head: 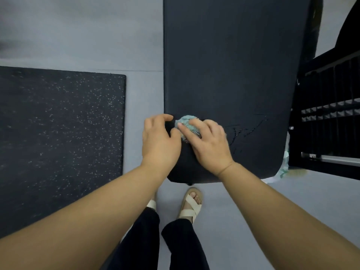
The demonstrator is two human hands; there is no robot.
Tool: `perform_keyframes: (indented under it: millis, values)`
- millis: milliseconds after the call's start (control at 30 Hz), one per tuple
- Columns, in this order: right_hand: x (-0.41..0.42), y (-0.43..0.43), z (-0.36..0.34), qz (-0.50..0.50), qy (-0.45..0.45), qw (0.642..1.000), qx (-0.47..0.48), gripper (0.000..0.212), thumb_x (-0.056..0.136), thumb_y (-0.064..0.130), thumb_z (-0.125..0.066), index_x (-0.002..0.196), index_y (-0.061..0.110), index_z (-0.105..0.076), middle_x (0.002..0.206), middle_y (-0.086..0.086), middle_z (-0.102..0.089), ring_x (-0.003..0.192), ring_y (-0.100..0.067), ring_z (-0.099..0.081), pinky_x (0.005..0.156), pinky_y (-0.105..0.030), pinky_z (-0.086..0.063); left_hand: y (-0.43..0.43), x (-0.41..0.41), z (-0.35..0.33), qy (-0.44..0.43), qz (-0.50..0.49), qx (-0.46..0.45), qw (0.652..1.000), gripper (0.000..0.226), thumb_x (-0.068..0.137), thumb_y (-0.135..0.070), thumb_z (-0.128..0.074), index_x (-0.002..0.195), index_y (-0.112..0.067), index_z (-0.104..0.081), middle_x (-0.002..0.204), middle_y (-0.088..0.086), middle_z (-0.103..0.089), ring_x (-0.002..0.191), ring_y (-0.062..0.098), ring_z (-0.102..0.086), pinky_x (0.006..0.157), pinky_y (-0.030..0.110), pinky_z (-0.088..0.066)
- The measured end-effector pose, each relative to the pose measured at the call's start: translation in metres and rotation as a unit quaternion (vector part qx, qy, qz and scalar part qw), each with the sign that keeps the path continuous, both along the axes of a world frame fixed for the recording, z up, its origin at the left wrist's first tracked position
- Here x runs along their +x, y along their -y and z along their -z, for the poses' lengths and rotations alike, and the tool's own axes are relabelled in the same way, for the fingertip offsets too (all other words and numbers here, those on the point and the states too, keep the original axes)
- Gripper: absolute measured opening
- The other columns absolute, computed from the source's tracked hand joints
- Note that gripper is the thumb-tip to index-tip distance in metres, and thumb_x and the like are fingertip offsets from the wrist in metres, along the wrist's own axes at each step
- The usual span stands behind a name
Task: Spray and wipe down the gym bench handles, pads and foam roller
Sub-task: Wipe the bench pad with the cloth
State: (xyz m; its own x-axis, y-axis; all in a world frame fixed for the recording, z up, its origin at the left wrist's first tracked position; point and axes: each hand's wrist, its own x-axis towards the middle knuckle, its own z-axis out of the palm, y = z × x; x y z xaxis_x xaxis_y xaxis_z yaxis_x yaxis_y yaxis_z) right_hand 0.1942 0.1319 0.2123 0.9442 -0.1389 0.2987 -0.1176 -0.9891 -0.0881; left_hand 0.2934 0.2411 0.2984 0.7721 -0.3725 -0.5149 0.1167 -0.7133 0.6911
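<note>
A long black bench pad (pixel 229 65) runs away from me over the grey floor. My right hand (pixel 206 145) lies on a bunched light blue cloth (pixel 186 123) and presses it onto the pad near its near left corner, fingers stretched over it. My left hand (pixel 159 141) sits at the pad's left edge beside the cloth. Its fingers are curled over that edge and its thumb is close to the cloth. Wet streaks (pixel 245 131) glisten on the pad right of my right hand. I see no spray bottle, handles or foam roller.
A black speckled rubber mat (pixel 58 137) lies on the floor to the left. A black machine frame with a weight stack (pixel 329 117) stands close on the right. A crumpled white and green item (pixel 284 166) lies under the pad's right corner. My sandalled feet (pixel 191 203) stand just below the pad's end.
</note>
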Motion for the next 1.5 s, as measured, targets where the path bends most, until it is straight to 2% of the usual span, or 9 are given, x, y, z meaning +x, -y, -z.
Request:
perform_keyframes:
  millis: [100, 300, 467, 567, 700, 833, 1067, 1333, 1500]
  values:
    - [-0.031, 0.061, -0.006, 0.168, 0.018, 0.986, -0.004, 0.051, 0.08, 0.011, -0.046, 0.129, 0.023, -0.044, 0.123, -0.011, -0.045, 0.092, -0.036, -0.048, 0.075, -0.042, -0.044, 0.011, -0.011, 0.0, 0.022, 0.049, 0.017, 0.998, 0.033, 0.09, -0.015, -0.047, 0.123, -0.022, -0.049, 0.12, -0.009, -0.033, 0.115, 0.019, -0.041, 0.09, 0.02, -0.032]
    - [0.008, 0.07, -0.014, 0.58, 0.088, 0.801, 0.122, 0.048, 0.087, 0.018, -0.052, 0.135, 0.016, -0.05, 0.13, -0.018, -0.05, 0.097, -0.04, -0.049, 0.082, -0.041, -0.038, 0.015, -0.032, 0.005, 0.046, 0.065, 0.028, 0.996, 0.039, 0.091, -0.014, -0.047, 0.13, -0.019, -0.045, 0.141, -0.004, -0.026, 0.131, 0.014, -0.02, 0.098, 0.015, -0.02]
    - [-0.001, -0.009, 0.0, 0.219, 0.038, 0.974, 0.045, 0.049, 0.082, 0.015, -0.053, 0.131, 0.021, -0.049, 0.124, -0.009, -0.043, 0.094, -0.029, -0.039, 0.072, -0.038, -0.034, 0.018, -0.044, 0.008, 0.088, 0.058, 0.025, 0.994, 0.033, 0.086, -0.008, -0.05, 0.118, -0.015, -0.054, 0.14, 0.003, -0.03, 0.132, 0.02, -0.023, 0.104, 0.012, -0.012]
    - [-0.039, 0.03, 0.001, -0.003, 0.003, 1.0, 0.001, 0.048, 0.082, 0.018, -0.057, 0.129, 0.025, -0.053, 0.12, -0.004, -0.038, 0.096, -0.029, -0.04, 0.074, -0.039, -0.034, 0.026, -0.049, 0.006, 0.121, 0.069, 0.033, 0.99, 0.027, 0.085, -0.008, -0.051, 0.11, -0.015, -0.057, 0.138, 0.002, -0.032, 0.132, 0.019, -0.022, 0.095, 0.007, -0.007]
    - [-0.088, 0.107, 0.0, 0.199, 0.008, 0.98, -0.003, 0.049, 0.085, 0.02, -0.05, 0.133, 0.02, -0.043, 0.123, -0.01, -0.039, 0.099, -0.032, -0.039, 0.08, -0.043, -0.043, 0.04, -0.068, 0.007, 0.121, 0.159, 0.027, 0.979, 0.03, 0.087, -0.013, -0.05, 0.117, -0.018, -0.055, 0.14, -0.001, -0.031, 0.136, 0.019, -0.014, 0.104, 0.02, -0.017]
    - [-0.093, 0.083, 0.007, 0.448, 0.05, 0.891, 0.053, 0.047, 0.087, 0.021, -0.052, 0.134, 0.013, -0.049, 0.123, -0.022, -0.051, 0.1, -0.04, -0.049, 0.084, -0.045, -0.043, 0.045, -0.086, 0.018, 0.126, 0.252, 0.094, 0.955, 0.042, 0.088, -0.021, -0.051, 0.13, -0.021, -0.047, 0.151, -0.001, -0.017, 0.143, 0.025, 0.005, 0.112, 0.043, -0.021]
    - [-0.114, 0.035, 0.016, 0.025, 0.007, 1.0, -0.015, 0.052, 0.079, 0.014, -0.056, 0.129, 0.027, -0.045, 0.12, -0.003, -0.039, 0.097, -0.028, -0.04, 0.075, -0.04, -0.038, 0.038, -0.085, 0.028, 0.17, 0.248, 0.074, 0.951, 0.043, 0.087, -0.015, -0.052, 0.13, -0.015, -0.05, 0.15, -0.001, -0.027, 0.143, 0.025, -0.003, 0.112, 0.039, -0.02]
    - [-0.118, 0.078, 0.012, 0.445, 0.07, 0.89, 0.066, 0.047, 0.086, 0.014, -0.054, 0.133, 0.014, -0.052, 0.125, -0.019, -0.051, 0.101, -0.036, -0.047, 0.09, -0.038, -0.034, 0.035, -0.088, 0.03, 0.182, 0.231, 0.052, 0.954, 0.04, 0.086, -0.009, -0.052, 0.126, -0.013, -0.053, 0.148, 0.002, -0.031, 0.143, 0.026, -0.006, 0.111, 0.039, -0.021]
    - [-0.123, -0.02, 0.024, 0.21, 0.018, 0.975, 0.063, 0.052, 0.081, 0.015, -0.048, 0.132, 0.021, -0.042, 0.125, -0.008, -0.036, 0.099, -0.03, -0.038, 0.076, -0.04, -0.041, 0.02, -0.088, 0.03, 0.187, 0.187, 0.066, 0.962, 0.04, 0.085, -0.009, -0.053, 0.125, -0.014, -0.054, 0.148, 0.006, -0.029, 0.143, 0.026, -0.007, 0.11, 0.039, -0.02]
